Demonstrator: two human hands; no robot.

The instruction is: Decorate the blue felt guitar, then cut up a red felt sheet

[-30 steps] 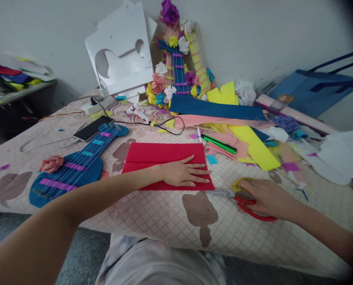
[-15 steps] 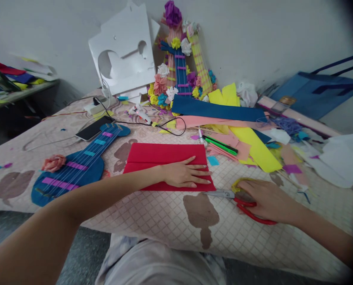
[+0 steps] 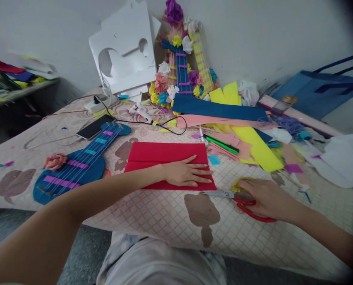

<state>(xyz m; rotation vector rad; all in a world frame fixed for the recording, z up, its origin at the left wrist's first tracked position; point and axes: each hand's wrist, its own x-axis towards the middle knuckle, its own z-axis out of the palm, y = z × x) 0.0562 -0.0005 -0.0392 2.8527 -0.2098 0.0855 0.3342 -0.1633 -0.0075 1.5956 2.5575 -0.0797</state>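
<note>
Folded red paper (image 3: 164,152) lies on the patterned tablecloth in front of me. My left hand (image 3: 181,173) rests flat on its right part, fingers spread and pointing right. Off the paper's lower right corner, my right hand (image 3: 262,198) grips a pair of scissors (image 3: 224,194) with red handles, partly wrapped in yellow. Their blades point left, look closed, and lie just below the paper's near edge. To the left sits a blue paper guitar (image 3: 89,162) with purple and light-blue strips, white strings and a pink paper rose (image 3: 54,161).
A glue gun (image 3: 141,113) with a black cord and a phone (image 3: 95,127) lie farther back. Green and black pens (image 3: 221,144) rest on pink paper near a yellow strip (image 3: 256,150). Flower-trimmed guitars (image 3: 181,67) and a white cut-out board (image 3: 123,51) lean on the wall.
Almost nothing differs. The view has shifted very slightly; my left hand stays flat on the red paper and my right hand keeps hold of the scissors.
</note>
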